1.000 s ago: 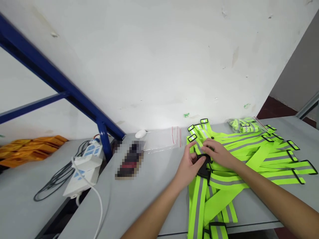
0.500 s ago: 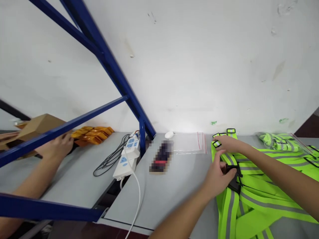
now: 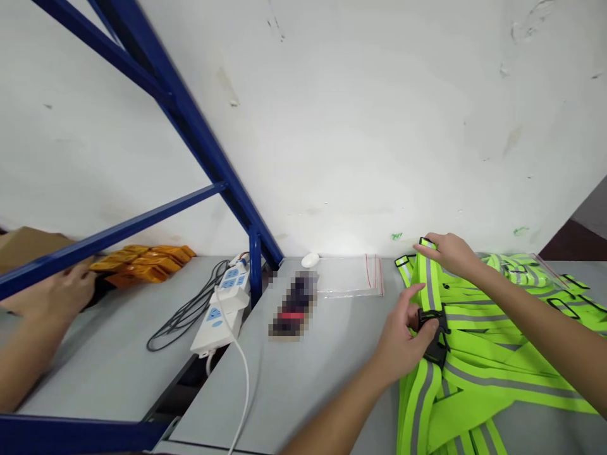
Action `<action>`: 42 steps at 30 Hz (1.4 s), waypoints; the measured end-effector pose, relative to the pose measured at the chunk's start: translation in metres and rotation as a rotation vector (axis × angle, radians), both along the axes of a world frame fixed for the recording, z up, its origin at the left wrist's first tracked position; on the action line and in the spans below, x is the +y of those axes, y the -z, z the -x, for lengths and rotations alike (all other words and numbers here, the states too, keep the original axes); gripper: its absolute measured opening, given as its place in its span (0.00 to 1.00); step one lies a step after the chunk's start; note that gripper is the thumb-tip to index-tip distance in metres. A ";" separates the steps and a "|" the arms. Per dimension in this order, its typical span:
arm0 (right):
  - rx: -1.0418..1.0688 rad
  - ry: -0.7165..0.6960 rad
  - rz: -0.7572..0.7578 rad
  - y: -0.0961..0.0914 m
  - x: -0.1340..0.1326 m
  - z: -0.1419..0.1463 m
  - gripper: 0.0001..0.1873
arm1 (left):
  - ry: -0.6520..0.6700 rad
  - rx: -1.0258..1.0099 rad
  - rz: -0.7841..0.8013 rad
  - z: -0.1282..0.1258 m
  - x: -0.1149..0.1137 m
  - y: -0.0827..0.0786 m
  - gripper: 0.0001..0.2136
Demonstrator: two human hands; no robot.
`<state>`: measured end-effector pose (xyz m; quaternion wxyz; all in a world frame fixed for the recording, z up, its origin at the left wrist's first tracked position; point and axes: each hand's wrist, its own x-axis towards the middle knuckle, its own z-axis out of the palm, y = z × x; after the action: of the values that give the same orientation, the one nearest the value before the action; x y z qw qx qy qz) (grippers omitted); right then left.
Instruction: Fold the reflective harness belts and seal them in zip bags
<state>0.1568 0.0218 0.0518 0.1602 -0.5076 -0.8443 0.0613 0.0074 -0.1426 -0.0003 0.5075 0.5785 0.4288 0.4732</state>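
A heap of neon green reflective straps point(image 3: 493, 354) with grey stripes covers the right side of a grey table point(image 3: 322, 373). My left hand point(image 3: 408, 335) is closed on a black plastic buckle point(image 3: 434, 325) at the heap's left edge. My right hand point(image 3: 448, 253) reaches further back and pinches the end of one green strap point(image 3: 429, 278), lifting it off the pile. Both forearms come in from the lower right.
A clear zip bag point(image 3: 351, 283), a white oval object point(image 3: 310, 260) and a blurred dark item point(image 3: 291, 306) lie left of the straps. A white power strip point(image 3: 220, 309) with cables sits by a blue frame post point(image 3: 256, 265). Another person's hand point(image 3: 61, 294) rests near orange packets point(image 3: 142, 259) at far left.
My right hand has moved back from the buckle and picked up a strap end. My left hand stays on the buckle. The view swung left, and another person's hand came into sight.
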 end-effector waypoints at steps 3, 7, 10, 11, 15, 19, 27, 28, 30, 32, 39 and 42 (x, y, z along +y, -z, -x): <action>0.009 0.037 -0.013 -0.002 0.000 -0.007 0.25 | 0.023 -0.022 0.010 0.000 0.002 -0.001 0.26; 0.085 0.039 0.005 -0.004 -0.002 -0.012 0.24 | 0.025 -0.103 0.071 -0.002 0.007 0.003 0.28; 0.239 0.052 -0.014 -0.010 0.000 -0.015 0.20 | 0.059 -0.184 0.170 -0.004 0.008 0.009 0.35; 0.305 0.077 -0.037 -0.013 0.002 -0.017 0.18 | 0.089 -0.197 0.217 -0.004 0.008 0.010 0.37; 0.533 0.167 -0.121 -0.025 0.012 -0.026 0.13 | 0.229 -0.139 0.390 -0.002 0.006 0.002 0.39; 0.645 0.214 -0.118 -0.024 0.024 -0.037 0.10 | 0.229 -0.050 0.382 0.015 0.000 -0.010 0.34; 0.718 0.290 -0.063 0.027 0.039 -0.051 0.13 | 0.054 0.069 0.396 0.065 -0.034 0.012 0.21; 0.723 0.293 -0.053 0.031 0.039 -0.051 0.13 | -0.007 0.090 0.363 0.068 -0.038 0.015 0.20; 0.730 0.305 -0.049 0.036 0.040 -0.050 0.13 | -0.115 0.173 0.278 0.072 -0.043 0.019 0.18; 0.729 0.326 -0.052 0.037 0.040 -0.049 0.15 | -0.202 0.278 0.180 0.075 -0.047 0.022 0.16; 0.616 0.225 0.066 0.033 0.020 -0.036 0.21 | -0.182 0.209 0.227 0.080 -0.053 0.018 0.18; 0.564 0.095 0.087 0.029 -0.004 -0.023 0.21 | -0.158 -0.006 0.397 0.074 -0.051 0.011 0.17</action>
<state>0.1796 0.0182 0.0224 0.3693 -0.5160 -0.7383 0.2286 -0.0671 -0.1934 -0.0116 0.5740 0.4302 0.5561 0.4198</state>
